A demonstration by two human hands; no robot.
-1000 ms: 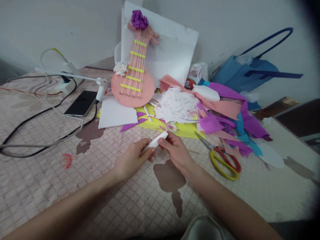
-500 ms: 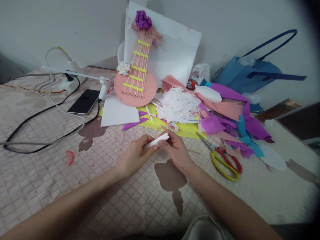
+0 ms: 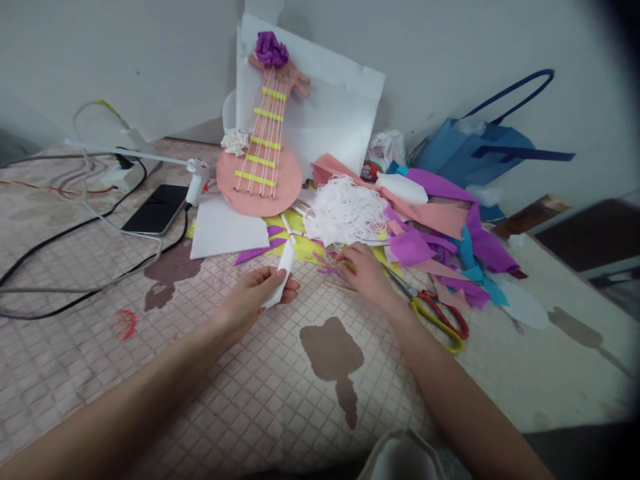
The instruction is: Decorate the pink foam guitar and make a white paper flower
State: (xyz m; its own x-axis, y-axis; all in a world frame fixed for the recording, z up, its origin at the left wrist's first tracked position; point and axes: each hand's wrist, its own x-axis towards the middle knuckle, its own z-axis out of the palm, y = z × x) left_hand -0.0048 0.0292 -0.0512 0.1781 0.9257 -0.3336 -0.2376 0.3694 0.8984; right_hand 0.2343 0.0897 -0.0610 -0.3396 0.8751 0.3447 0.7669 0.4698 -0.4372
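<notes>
My left hand (image 3: pixel 257 293) grips a flat, folded white strip (image 3: pixel 281 270) between thumb and fingers, tilted above the tiled-pattern cloth. My right hand (image 3: pixel 363 270) is low over the craft scraps, just in front of a tangled pile of white string (image 3: pixel 347 210). Its fingers are bent and drawn together around the purple bits (image 3: pixel 325 261). What they hold, if anything, is too small to make out. A thin wooden stick (image 3: pixel 340 287) lies below those fingers. Scissors (image 3: pixel 437 320) with one red and one yellow handle lie beside my right wrist.
A pink paper guitar (image 3: pixel 260 190) with yellow bars leans on a white board (image 3: pixel 330 87). To the left are a white sheet (image 3: pixel 227 230), a phone (image 3: pixel 154 210), a glue gun (image 3: pixel 197 181) and cables. Purple paper (image 3: pixel 450 183) and a blue bag (image 3: pixel 475 157) lie right.
My right hand has let go of the white strip and moved forward and right to the scraps. My left hand keeps the strip, now turned more upright. The view has shifted slightly.
</notes>
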